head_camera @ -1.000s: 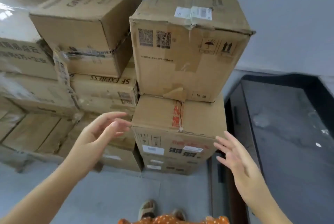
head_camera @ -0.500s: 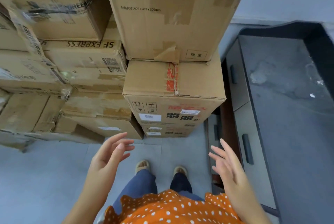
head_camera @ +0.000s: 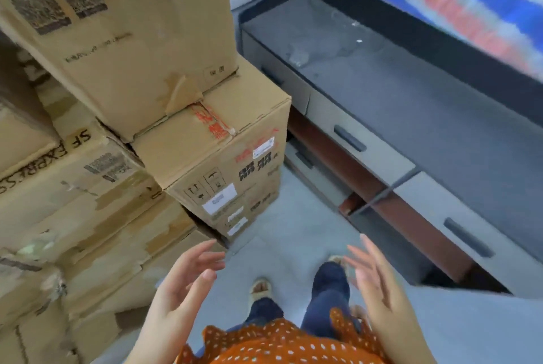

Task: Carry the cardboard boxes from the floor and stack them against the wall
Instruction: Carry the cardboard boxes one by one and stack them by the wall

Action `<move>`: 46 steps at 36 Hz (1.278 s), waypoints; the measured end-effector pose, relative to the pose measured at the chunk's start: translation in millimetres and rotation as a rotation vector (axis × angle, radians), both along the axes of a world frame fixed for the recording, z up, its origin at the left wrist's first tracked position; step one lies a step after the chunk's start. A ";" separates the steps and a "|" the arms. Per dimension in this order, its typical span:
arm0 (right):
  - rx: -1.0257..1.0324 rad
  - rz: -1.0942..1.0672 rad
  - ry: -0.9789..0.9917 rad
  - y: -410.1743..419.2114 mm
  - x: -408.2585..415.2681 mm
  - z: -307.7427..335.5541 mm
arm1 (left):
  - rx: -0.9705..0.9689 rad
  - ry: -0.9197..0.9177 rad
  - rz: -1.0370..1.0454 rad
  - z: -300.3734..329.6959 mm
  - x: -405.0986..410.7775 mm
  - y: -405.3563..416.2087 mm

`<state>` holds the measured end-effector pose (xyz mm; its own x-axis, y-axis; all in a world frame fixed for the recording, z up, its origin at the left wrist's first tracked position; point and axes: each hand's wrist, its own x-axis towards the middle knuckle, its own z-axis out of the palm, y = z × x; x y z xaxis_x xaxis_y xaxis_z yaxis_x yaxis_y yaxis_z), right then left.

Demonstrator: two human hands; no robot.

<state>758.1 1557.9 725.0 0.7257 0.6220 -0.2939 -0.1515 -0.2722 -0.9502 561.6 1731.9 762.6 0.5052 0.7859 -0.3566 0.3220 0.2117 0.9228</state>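
Observation:
Brown cardboard boxes are stacked on the left. A large box with QR codes (head_camera: 117, 40) rests on a box with red tape (head_camera: 223, 146), which sits on a lower box (head_camera: 249, 210). More worn boxes, one marked SF EXPRESS (head_camera: 67, 175), pile up further left. My left hand (head_camera: 182, 287) and my right hand (head_camera: 379, 284) hang in front of me with fingers spread and palms facing each other. Both hold nothing and are apart from the boxes.
A low grey cabinet (head_camera: 411, 104) with drawers and dark handles runs along the right. A red, white and blue striped cloth (head_camera: 476, 2) is at the top right. Grey floor (head_camera: 293, 234) lies between the stack and the cabinet, with my sandalled feet on it.
The view has swung down and to the right, away from the stack. Both hands stay empty and have dropped lower and closer to my body.

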 end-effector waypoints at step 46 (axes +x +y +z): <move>-0.228 -2.120 0.128 -555.2 -473.1 -2.8 | -0.058 -0.090 -2.021 -22.8 -33.4 -670.3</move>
<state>285.0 1002.8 722.2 0.0768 -0.9449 -0.3184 -0.3496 0.2735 -0.8961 528.2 1061.6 739.8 0.4863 -0.8262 -0.2845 0.0510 -0.2982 0.9531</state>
